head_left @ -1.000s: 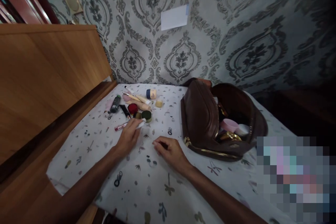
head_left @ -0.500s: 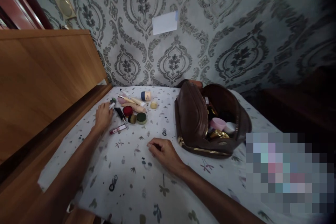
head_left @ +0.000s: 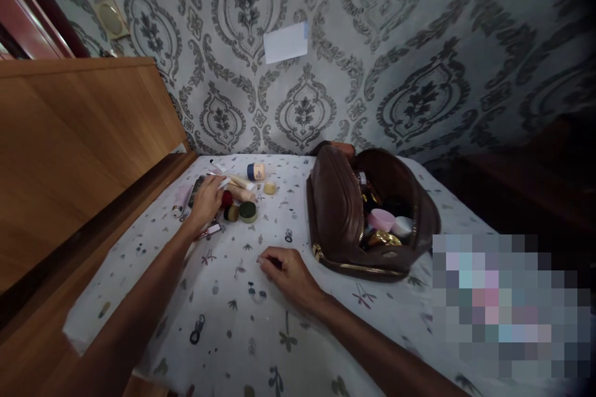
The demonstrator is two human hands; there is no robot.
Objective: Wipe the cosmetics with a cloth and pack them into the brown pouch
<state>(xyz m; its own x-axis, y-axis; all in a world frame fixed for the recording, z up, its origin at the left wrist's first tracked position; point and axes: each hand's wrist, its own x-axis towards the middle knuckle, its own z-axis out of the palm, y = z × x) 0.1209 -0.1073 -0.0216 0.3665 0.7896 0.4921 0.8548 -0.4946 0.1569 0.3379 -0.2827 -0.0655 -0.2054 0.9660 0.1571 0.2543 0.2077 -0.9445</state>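
Observation:
My left hand (head_left: pixel 207 200) reaches over the cosmetics at the far left, its fingers closed around a small white piece that I cannot make out. Under and beside it lie a red round container (head_left: pixel 226 198), a small dark jar (head_left: pixel 230 213), a green-lidded jar (head_left: pixel 248 211), a beige tube (head_left: pixel 243 192) and a lip gloss tube (head_left: pixel 210 231). A pale pink tube (head_left: pixel 181 200) and a dark green item (head_left: pixel 197 187) lie left of the hand. My right hand (head_left: pixel 291 273) rests on the cloth, fingers curled, with nothing visible in them.
A brown leather bag (head_left: pixel 333 205) stands unzipped on the right, with a pink lid (head_left: pixel 382 219) and other containers inside. A navy-and-beige jar (head_left: pixel 256 172) and small yellow cap (head_left: pixel 269 188) sit near the wall. A wooden panel (head_left: pixel 88 142) borders the left side.
My left hand has moved right, from the left edge of the cosmetics to over them. The pale pink tube and dark green item now show where it was. My right hand stays put.

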